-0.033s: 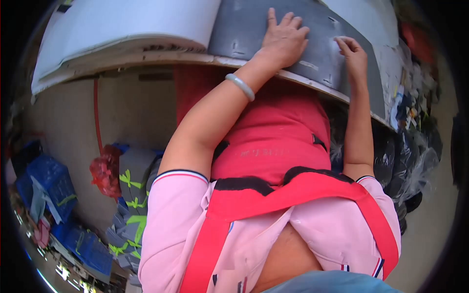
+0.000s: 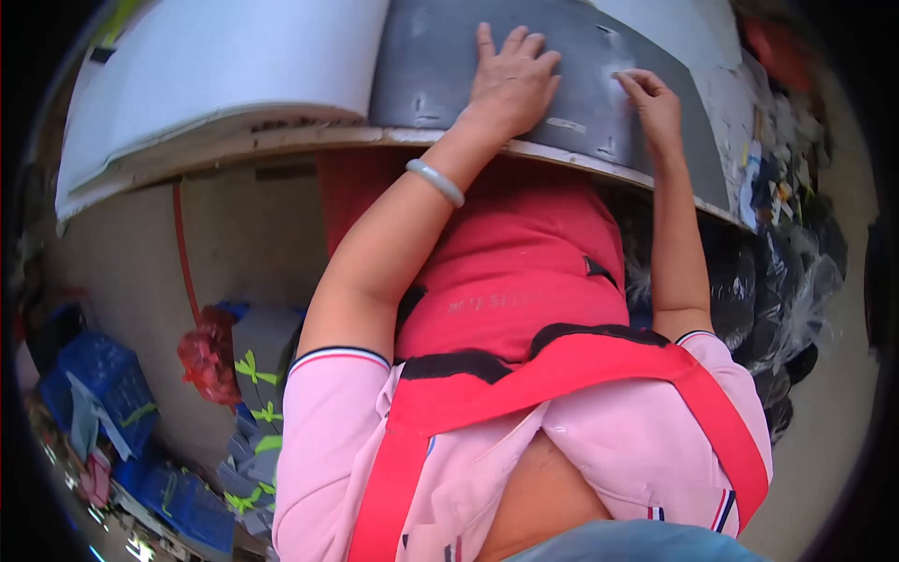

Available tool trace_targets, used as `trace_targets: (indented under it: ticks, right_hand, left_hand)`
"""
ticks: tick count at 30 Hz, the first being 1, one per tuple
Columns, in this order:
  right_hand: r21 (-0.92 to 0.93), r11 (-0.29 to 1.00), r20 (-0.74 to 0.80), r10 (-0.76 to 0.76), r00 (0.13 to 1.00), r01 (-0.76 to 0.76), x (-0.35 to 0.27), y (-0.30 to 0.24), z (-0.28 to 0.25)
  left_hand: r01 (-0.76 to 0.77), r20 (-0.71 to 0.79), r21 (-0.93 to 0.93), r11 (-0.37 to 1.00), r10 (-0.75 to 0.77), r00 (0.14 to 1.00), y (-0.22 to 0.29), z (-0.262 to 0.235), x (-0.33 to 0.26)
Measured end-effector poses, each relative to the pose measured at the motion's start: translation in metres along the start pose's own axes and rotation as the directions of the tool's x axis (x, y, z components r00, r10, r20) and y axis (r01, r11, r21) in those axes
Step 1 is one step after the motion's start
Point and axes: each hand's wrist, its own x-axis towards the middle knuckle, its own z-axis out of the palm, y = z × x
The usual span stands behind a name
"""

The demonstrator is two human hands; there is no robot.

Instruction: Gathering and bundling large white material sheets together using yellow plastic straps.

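Observation:
A grey sheet (image 2: 440, 66) lies on a table whose wooden edge (image 2: 309, 139) curves across the top of the view. My left hand (image 2: 510, 80) rests flat on the sheet with its fingers spread, holding nothing. A pale bangle (image 2: 435, 181) sits on that wrist. My right hand (image 2: 655, 103) is further right, its fingers bent and their tips pressed on the same sheet near its right side. Whether those fingertips pinch anything is not visible.
A large white sheet (image 2: 225, 66) lies left of the grey one on the table. Below the table are blue crates (image 2: 103, 375), a red bag (image 2: 206, 361) and a grey bundle with green ties (image 2: 262, 375). Black bags (image 2: 758, 290) pile up at the right.

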Motion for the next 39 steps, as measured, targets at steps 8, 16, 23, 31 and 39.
trace_targets:
  ticks: [8,16,23,31,39]
  right_hand:
    - [0.021,1.0,-0.162,0.006,0.987,-0.003,-0.01,0.051,-0.085]
    - [-0.294,0.929,-0.66,-0.027,0.751,-0.225,0.019,0.202,-0.295]
    - [-0.432,0.831,-0.596,0.029,0.803,-0.351,0.037,0.229,-0.32]
    - [-0.513,0.74,-0.531,0.123,0.839,-0.434,0.038,0.214,-0.32]
    - [0.0,0.964,-0.411,0.242,0.879,-0.265,0.066,0.196,-0.295]
  left_hand:
    - [-0.034,0.077,0.033,0.999,0.032,0.997,0.015,-0.013,0.011]
    - [-0.043,0.143,0.049,0.998,0.035,0.989,0.026,-0.011,0.016]
    - [-0.021,0.167,0.092,0.996,0.005,0.986,0.026,-0.016,0.015]
    - [-0.022,0.182,0.117,0.993,0.0,0.983,0.028,-0.017,0.017]
    - [-0.028,0.188,0.11,0.994,0.007,0.982,0.029,-0.017,0.018]
